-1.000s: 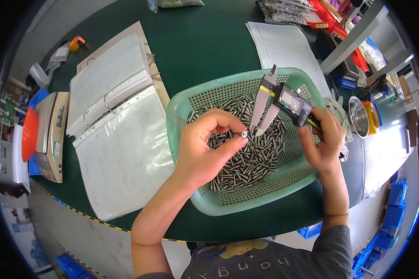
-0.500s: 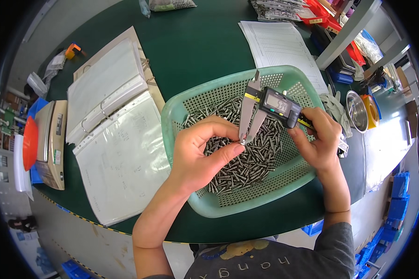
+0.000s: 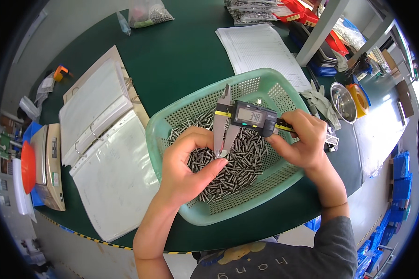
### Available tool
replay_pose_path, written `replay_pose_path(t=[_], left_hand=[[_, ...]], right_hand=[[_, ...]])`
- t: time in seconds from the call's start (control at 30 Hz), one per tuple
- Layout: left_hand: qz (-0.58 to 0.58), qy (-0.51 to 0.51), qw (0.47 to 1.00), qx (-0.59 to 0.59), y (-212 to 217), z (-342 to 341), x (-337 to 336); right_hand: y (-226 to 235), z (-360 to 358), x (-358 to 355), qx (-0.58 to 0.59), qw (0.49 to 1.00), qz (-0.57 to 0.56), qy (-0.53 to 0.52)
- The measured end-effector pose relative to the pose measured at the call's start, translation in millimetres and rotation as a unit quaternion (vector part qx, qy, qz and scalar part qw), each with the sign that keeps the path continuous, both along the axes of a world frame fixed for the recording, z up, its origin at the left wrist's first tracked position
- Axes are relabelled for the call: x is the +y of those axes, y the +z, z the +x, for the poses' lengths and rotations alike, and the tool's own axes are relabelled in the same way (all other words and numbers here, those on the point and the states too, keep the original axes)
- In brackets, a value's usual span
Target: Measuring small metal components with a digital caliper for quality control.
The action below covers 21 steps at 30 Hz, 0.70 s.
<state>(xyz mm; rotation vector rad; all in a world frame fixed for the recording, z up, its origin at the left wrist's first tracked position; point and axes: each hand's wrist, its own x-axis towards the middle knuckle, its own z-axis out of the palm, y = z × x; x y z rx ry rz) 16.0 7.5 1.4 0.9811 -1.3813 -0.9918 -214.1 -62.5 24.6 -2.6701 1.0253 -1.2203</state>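
A green perforated plastic basket (image 3: 205,214) sits on the dark green table and holds a pile of several small metal screws (image 3: 239,162). My right hand (image 3: 302,139) grips a digital caliper (image 3: 246,118) by its display body over the basket. My left hand (image 3: 188,165) pinches a small screw at the tips of the caliper's jaws, with thumb and fingers closed around it. The screw itself is mostly hidden by my fingers.
An open ring binder (image 3: 102,149) with plastic sleeves lies left of the basket. A small scale (image 3: 49,165) and an orange object (image 3: 28,166) stand at the far left. A paper sheet (image 3: 260,51), work gloves (image 3: 321,104), a metal bowl (image 3: 342,95) and tape rolls lie behind and right.
The caliper's jaws have swung down onto the screw held in my left hand. Both hands have shifted slightly toward each other over the basket.
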Motion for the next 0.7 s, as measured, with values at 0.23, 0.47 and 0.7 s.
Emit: replay_pose_path(t=[0.23,0.47,0.7], left_hand=[[-0.023,0.051,0.998,-0.027,-2,2,-2],[-0.102,0.06,0.992,-0.044,-4,-8,-9],[-0.072,0.081,0.994,-0.006,-6,-11,-3]], right_hand=[[-3,5,-3,-0.003,1.0,0.019,0.021],[-14,-15,-6,0.007,0.998,0.066,-0.01],[-32,-27,-13,0.013,0.998,0.057,0.001]])
